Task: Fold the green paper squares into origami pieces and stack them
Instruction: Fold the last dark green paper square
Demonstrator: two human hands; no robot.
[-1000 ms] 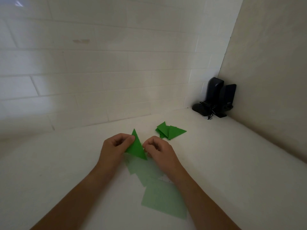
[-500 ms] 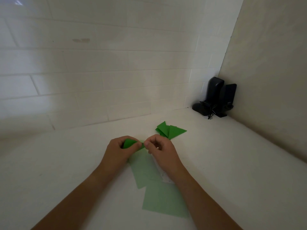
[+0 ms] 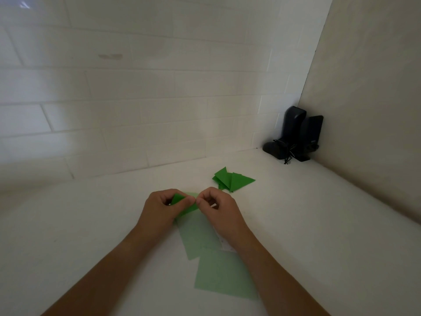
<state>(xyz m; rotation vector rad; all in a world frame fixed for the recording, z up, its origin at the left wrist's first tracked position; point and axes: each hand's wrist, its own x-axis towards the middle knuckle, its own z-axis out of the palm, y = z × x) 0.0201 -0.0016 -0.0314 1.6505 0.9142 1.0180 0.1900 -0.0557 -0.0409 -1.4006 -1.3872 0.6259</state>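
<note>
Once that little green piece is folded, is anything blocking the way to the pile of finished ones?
Nothing visible does. The piece is held in both hands, and only bare white table lies between it and the folded pile just beyond.

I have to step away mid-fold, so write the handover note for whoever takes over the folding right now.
Left hand: pinches the left end of the green piece being folded.
Right hand: fingers curled, pinching that piece's right end.
Piece in progress: held between both hands above the unfolded green squares.
Done: a small pile of folded green triangles lies on the white table, beyond the right hand.
Left: finish this piece and add it to the pile; then fold the flat squares lying between the forearms. At least two overlap; the exact count is unclear.
</note>
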